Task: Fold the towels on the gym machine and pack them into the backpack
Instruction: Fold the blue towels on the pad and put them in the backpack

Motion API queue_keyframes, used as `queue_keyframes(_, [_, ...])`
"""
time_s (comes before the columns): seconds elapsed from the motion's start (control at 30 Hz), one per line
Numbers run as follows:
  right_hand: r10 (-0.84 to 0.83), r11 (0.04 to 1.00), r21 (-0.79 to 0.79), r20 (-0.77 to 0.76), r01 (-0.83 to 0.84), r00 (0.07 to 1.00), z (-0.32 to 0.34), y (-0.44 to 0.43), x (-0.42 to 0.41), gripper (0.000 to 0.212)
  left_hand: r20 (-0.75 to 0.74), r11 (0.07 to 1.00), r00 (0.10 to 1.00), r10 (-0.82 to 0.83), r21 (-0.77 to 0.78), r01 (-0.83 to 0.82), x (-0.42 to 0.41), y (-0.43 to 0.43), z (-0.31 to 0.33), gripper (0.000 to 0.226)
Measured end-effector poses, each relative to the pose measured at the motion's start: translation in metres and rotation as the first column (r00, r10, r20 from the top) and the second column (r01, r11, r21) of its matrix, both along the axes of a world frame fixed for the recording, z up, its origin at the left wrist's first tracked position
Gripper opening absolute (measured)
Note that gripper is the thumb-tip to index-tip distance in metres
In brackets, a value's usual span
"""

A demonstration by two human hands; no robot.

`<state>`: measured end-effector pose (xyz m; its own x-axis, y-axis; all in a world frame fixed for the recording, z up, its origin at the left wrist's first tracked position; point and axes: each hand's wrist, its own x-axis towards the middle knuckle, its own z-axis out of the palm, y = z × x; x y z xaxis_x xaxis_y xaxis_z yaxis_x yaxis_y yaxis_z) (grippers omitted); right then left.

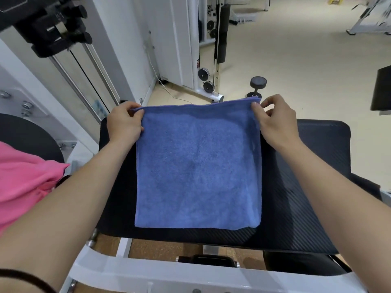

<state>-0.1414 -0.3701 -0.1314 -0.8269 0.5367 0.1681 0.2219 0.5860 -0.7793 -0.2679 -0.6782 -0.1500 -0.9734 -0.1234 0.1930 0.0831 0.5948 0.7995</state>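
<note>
A blue towel (pixel 198 166) lies spread as a near-square on the black padded seat (pixel 296 187) of the gym machine. My left hand (pixel 123 123) pinches its far left corner, and my right hand (pixel 277 121) pinches its far right corner. Both corners are lifted slightly off the pad, while the near edge lies flat. A pink towel (pixel 25 182) is bunched at the left, on a round black pad. No backpack is in view.
The machine's white frame (pixel 148 273) runs below the seat. A weight stack with steel guide rods (pixel 84 70) stands at the left. A black dumbbell (pixel 257 86) rests on the beige floor beyond the seat, beside a white cable machine (pixel 211 60).
</note>
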Motion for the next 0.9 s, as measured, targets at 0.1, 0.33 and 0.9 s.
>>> queue_keyframes(0.1, [-0.026,0.997,-0.065,0.070,0.030,0.997,-0.001,-0.001,0.023,0.042,-0.001,0.998,0.998,0.056,0.022,-0.056,0.013,-0.004,0.001,0.038])
queue_keyframes(0.33, [-0.027,0.974,-0.202,0.338,0.101,0.941,-0.065,-0.037,0.146,0.019,0.173,0.996,0.981,0.082,-0.056,-0.074,0.161,-0.035,-0.057,0.026])
queue_keyframes(0.9, [-0.105,0.809,-0.536,0.276,0.244,0.955,-0.092,-0.070,0.188,0.018,0.509,0.893,0.856,0.090,0.339,-0.296,0.228,-0.063,-0.094,0.018])
